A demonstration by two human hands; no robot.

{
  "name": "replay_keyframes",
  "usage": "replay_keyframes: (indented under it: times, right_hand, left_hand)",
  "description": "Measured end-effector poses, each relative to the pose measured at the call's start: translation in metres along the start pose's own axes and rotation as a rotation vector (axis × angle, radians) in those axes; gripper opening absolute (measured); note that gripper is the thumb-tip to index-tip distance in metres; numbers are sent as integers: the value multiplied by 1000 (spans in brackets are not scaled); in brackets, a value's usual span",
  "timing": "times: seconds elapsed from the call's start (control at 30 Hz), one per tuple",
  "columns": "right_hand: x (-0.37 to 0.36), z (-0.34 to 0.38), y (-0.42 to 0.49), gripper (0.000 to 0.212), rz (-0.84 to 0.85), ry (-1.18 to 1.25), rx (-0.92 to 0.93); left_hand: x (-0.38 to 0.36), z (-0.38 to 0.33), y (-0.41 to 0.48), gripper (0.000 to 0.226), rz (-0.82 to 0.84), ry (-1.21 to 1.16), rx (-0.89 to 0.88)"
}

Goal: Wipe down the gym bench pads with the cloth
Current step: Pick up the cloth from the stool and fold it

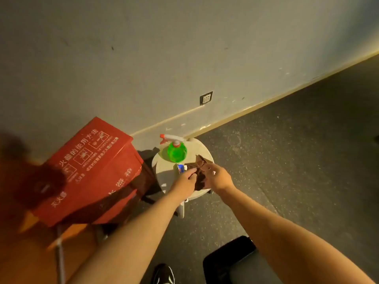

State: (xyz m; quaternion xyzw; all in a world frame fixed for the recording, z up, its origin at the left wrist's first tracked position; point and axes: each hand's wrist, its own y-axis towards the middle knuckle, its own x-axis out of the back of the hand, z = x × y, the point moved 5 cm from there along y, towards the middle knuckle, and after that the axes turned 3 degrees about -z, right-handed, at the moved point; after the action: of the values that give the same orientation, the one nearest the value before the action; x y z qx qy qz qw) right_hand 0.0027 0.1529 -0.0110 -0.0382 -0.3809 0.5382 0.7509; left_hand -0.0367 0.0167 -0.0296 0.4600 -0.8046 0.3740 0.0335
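A dark brown cloth lies crumpled on a round white stool by the wall. My left hand touches the cloth's left edge with its fingers curled onto it. On the cloth's right side, my right hand pinches the fabric. A green spray bottle with a white and red trigger stands at the back of the stool. A black bench pad shows at the bottom edge, partly behind my right forearm.
A red box with white lettering stands just left of the stool. A small blue and white item sits on the stool beside the cloth. Dark speckled floor spreads to the right. A black shoe is at the bottom.
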Motion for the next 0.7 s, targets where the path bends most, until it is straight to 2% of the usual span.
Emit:
replay_keyframes:
  times: [0.13,0.27,0.33,0.5,0.7]
  right_hand:
    - [-27,-31,36,43,45,-159,-2]
    - [-40,-45,50,47,47,-329,-2]
    - [-44,-49,55,46,31,-251,-27]
    - [-33,-36,24,42,-33,155,-20]
    - [28,23,-55,32,-66,282,45]
  left_hand:
    - [-24,29,40,42,11,3,65]
    - [-38,38,54,44,-13,32,29]
    - [-39,40,58,44,-56,15,29]
    - [-25,23,32,41,-71,-112,2]
    - [10,-41,-60,33,-96,-200,-64]
